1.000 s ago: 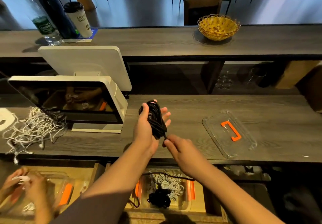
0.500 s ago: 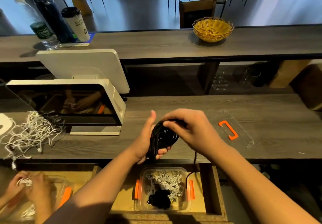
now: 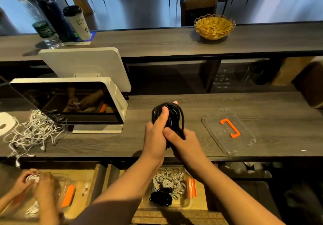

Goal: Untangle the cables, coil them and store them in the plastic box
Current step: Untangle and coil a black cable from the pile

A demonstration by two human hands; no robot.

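A coiled black cable [image 3: 172, 115] stands upright above the grey counter [image 3: 209, 102]. My left hand [image 3: 155, 137] grips the coil from the left, thumb laid up across its loops. My right hand [image 3: 181, 143] grips the coil's lower end from the right. Below the counter edge, a clear plastic box [image 3: 189, 200] with orange clips sits in an open drawer, holding several coiled white cables and one black coil [image 3: 161, 197]. Its clear lid [image 3: 227, 132] with an orange handle lies on the counter to my right. A tangle of white cables [image 3: 35, 132] lies at the left.
A white point-of-sale screen [image 3: 70, 102] stands left of my hands. Another person's hands [image 3: 35, 184] work white cable over a second clear box at the lower left. On the raised back ledge stand a yellow wicker basket [image 3: 214, 26], a paper cup [image 3: 77, 22] and bottles.
My right hand has dropped from the top of the coil to its lower end. The coil has risen a little and now stands upright, with the loose tail no longer hanging below.
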